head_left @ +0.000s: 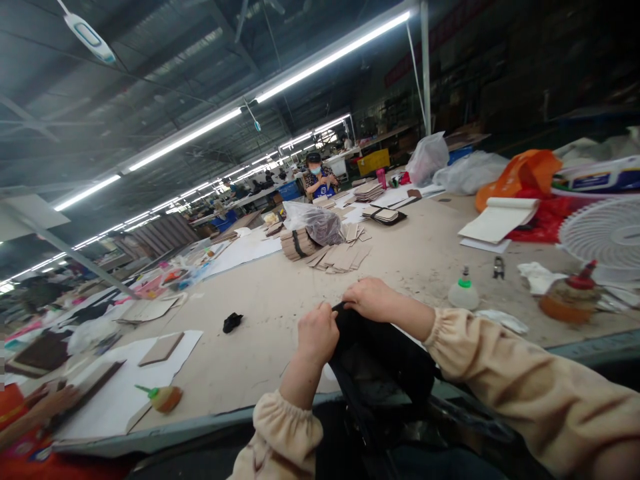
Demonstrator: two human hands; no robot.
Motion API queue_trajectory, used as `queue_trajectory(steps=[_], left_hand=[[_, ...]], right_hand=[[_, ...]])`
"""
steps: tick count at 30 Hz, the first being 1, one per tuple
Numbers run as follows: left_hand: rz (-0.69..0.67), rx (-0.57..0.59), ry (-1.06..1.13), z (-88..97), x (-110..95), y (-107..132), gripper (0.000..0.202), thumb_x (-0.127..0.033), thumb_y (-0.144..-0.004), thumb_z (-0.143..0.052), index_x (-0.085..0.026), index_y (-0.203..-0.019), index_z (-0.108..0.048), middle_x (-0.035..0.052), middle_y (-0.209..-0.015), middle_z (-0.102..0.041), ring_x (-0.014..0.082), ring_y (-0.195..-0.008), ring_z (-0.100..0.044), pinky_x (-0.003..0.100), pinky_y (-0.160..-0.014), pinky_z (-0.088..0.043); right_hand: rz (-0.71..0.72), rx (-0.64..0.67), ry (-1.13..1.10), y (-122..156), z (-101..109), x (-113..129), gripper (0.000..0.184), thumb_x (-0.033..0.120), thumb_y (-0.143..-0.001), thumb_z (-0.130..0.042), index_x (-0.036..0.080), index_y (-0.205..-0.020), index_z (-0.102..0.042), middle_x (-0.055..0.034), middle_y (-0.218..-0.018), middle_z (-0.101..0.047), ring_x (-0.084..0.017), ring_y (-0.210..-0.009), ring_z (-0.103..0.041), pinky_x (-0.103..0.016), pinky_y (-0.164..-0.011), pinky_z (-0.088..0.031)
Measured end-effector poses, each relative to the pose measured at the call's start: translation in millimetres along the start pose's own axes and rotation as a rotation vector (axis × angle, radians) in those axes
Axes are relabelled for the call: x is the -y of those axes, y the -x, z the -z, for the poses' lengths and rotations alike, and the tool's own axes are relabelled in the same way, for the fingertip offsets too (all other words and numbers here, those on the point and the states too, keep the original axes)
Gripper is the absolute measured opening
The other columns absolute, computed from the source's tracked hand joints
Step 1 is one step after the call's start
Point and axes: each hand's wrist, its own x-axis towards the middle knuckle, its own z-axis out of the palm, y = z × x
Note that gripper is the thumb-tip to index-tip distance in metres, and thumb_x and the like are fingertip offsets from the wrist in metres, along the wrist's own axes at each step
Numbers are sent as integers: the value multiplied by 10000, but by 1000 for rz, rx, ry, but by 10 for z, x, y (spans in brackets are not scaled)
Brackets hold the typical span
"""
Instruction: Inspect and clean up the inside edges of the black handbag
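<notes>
My left hand (pixel 317 331) and my right hand (pixel 371 298) both grip the top edge of a black fabric piece (pixel 383 367) that hangs over the near edge of the long beige worktable (pixel 420 257). Both hands are closed in fists on the fabric, close together, with beige gathered sleeves on my arms. A small black scrap (pixel 232 322) lies on the table to the left of my left hand.
Stacks of tan card pieces (pixel 340 257) and a plastic bag (pixel 314 222) lie mid-table. Glue bottles (pixel 463 291), (pixel 163 397), a white fan (pixel 605 233), an orange bag (pixel 520 173) and paper sheets (pixel 497 220) sit around. A masked person (pixel 319 177) sits at the far end.
</notes>
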Motion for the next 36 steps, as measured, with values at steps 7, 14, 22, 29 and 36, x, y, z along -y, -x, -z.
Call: queue_trajectory(steps=[7, 14, 22, 29, 36], left_hand=[[38, -10, -8, -17, -17, -15, 143, -255, -879, -462, -199, -765, -527, 19, -792, -632, 171, -718, -584, 293, -587, -289], [91, 14, -7, -1, -42, -25, 142, -252, -883, -448, -194, -783, -531, 35, -813, -636, 176, -743, -585, 291, -600, -300], [98, 8, -9, 5, -64, -25, 144, -252, -883, -448, -192, -779, -528, 32, -810, -638, 177, -722, -586, 291, -576, -287], [96, -13, 6, -8, -58, 5, 137, -234, -877, -456, -194, -767, -527, 33, -797, -636, 174, -713, -586, 287, -572, -291], [88, -50, 151, -50, 42, 19, 151, -253, -842, -538, -201, -706, -580, 12, -733, -649, 161, -698, -591, 266, -606, -355]], right_hand=[[-8, 8, 20, -39, -5, 10, 231, 327, -873, -481, 229, -832, -686, -43, -865, -697, -208, -815, -622, -297, -750, -422], [-37, 23, 36, -61, 19, 81, 224, 315, -854, -482, 224, -840, -686, -67, -858, -692, -228, -831, -618, -294, -697, -429], [-2, 44, -4, -36, 49, 45, 213, 363, -841, -536, 249, -952, -677, -42, -900, -690, -212, -861, -620, -266, -678, -423], [24, 41, -33, -118, 38, 93, 201, 308, -842, -522, 234, -908, -696, -48, -871, -687, -201, -840, -610, -261, -681, -410], [31, 21, -13, -160, 40, 118, 210, 296, -841, -494, 225, -836, -691, -50, -875, -684, -201, -823, -607, -264, -656, -404]])
